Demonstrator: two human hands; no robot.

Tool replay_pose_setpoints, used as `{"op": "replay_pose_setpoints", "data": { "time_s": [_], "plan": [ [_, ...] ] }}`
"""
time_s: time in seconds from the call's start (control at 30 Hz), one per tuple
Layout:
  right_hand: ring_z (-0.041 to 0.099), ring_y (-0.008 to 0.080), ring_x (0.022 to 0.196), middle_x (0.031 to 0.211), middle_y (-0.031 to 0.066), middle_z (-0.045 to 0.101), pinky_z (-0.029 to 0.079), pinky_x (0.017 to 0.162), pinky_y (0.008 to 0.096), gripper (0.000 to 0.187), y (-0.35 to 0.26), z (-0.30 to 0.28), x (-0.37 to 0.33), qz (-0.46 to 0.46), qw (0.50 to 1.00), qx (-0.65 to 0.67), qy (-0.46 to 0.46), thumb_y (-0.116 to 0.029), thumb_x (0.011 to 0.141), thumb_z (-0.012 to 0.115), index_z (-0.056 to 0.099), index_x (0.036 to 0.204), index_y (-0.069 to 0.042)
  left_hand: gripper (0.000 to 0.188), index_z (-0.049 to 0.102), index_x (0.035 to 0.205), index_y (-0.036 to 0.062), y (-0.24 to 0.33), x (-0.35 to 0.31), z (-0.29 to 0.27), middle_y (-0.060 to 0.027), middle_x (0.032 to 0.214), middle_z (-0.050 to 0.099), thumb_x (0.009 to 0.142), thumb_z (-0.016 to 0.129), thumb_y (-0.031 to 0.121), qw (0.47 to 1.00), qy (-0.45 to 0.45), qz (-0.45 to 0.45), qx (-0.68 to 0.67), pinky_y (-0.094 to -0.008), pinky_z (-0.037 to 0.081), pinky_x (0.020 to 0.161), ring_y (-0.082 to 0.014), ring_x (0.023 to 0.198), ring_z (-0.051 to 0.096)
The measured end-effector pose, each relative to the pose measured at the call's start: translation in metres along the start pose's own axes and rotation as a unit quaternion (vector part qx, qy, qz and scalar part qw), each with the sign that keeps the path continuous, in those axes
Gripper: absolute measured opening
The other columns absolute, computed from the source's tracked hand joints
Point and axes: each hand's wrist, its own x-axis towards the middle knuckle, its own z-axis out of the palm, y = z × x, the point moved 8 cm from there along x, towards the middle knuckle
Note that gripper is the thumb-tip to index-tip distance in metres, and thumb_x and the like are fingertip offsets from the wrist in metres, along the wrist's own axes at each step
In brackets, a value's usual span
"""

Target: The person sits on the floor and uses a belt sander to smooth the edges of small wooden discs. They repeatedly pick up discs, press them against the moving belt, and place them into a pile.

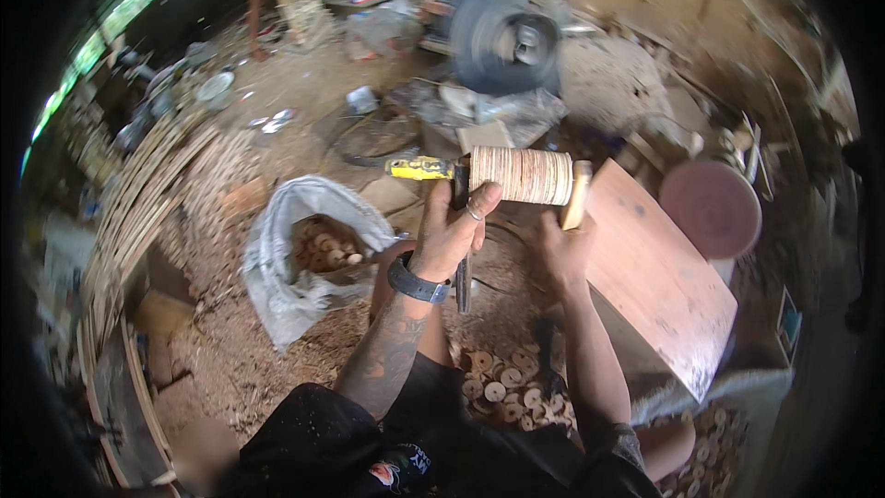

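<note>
A thick stack of thin wooden discs (pixel 522 174) lies sideways in front of me, joined at its left end to a yellow-and-black power tool (pixel 419 168). My left hand (pixel 452 232), with a ring and a dark wristwatch, closes around the tool's dark bar just below the stack's left end. One finger or thumb rests close against the discs. At the other end of the stack, my right hand (pixel 564 242) grips a short pale piece of wood (pixel 577 195) standing upright against the end disc or right beside it. The fingers beneath are partly hidden.
A white sack (pixel 277 258) with wooden pieces stands left. A slanted wooden board (pixel 659 286) and a round reddish disc (pixel 711 210) are right. Loose wooden discs (pixel 512 383) lie below. A blurred round machine (pixel 505 41) stands ahead; long wood strips (pixel 138 212) lie far left.
</note>
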Motion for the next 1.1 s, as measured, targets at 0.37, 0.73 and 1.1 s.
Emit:
{"op": "replay_pose_setpoints", "data": {
  "time_s": [0.37, 0.73, 1.1],
  "plan": [
    [0.042, 0.0051, 0.044, 0.057, -0.0038, 0.048, 0.031, 0.04, 0.024, 0.019, 0.058, 0.028, -0.044, 0.191, 0.979, 0.049, -0.046, -0.008, 0.086, 0.062, 0.05, 0.071, -0.007, 0.032, 0.051, 0.082, 0.007, 0.048, -0.028, -0.242, 0.0026, 0.053, 0.048, 0.088, 0.07, 0.031, 0.951, 0.252, 0.039, 0.174, -0.0225, 0.036, 0.039, -0.0074, 0.041, 0.043],
    [0.042, 0.0045, 0.045, 0.06, -0.0027, 0.049, 0.033, 0.04, 0.0214, 0.009, 0.12, -0.053, -0.156, 0.319, 0.947, 0.01, -0.044, -0.006, 0.089, 0.058, 0.056, 0.08, -0.002, 0.059, 0.061, 0.111, 0.0011, 0.085, -0.027, -0.392, -0.0118, 0.096, 0.068, 0.07, 0.084, 0.037, 0.715, 0.183, -0.029, 0.674, -0.0385, 0.051, 0.084, -0.0237, 0.092, 0.065],
    [0.048, 0.0075, 0.053, 0.065, -0.002, 0.046, 0.043, 0.045, 0.024, 0.021, -0.175, -0.139, -0.085, -0.232, 0.926, 0.298, -0.012, -0.016, 0.081, 0.062, 0.052, 0.097, -0.006, 0.018, 0.055, 0.071, 0.0057, 0.269, -0.172, -0.26, -0.0048, 0.067, 0.054, 0.088, 0.061, 0.01, 0.906, 0.049, 0.356, -0.222, -0.0231, 0.045, 0.04, -0.0071, 0.044, 0.044]
  ]
}}
